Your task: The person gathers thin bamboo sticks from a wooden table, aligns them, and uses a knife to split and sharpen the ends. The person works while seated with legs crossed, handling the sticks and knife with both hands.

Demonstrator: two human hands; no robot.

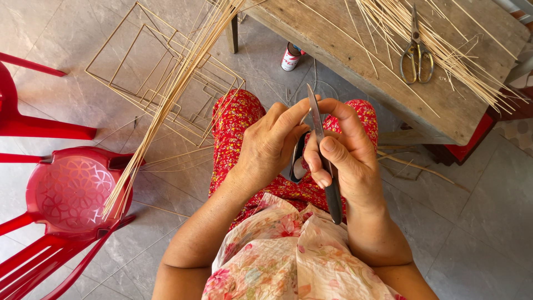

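A: Holding a knife (321,145), is that it? Which hand (347,155)?

B: The right hand. Its fingers (328,161) are curled tight round the dark handle, thumb pressed along the flat of the blade, which points up and away from the body. The handle's end sticks out below the palm.

A: And the left hand (272,145)?

B: Just left of the knife, touching the right hand. Its fingers (294,119) are bent in and pinched together against the blade. If a thin strip sits between them, it is too fine to make out.

A: Where is the knife against everything else?

B: Above the lap, over the red flowered trousers (236,119). Beyond the knife, up and to the right, stands a wooden counter (344,39) strewn with pale thin sticks (444,50), and scissors (416,53) lie on them. Under the counter's edge, just past the knife tip, a small can (291,56) stands on the tiled floor (477,233).

A: And left of the knife?

B: A long bundle of sticks (166,100) slants from the top down onto a red plastic chair (72,191), well apart from the knife. Square frames (139,61) made of thin sticks lie on the floor behind that bundle. To the right of the knife, a few loose strips (413,164) lie on the floor near the counter's leg.
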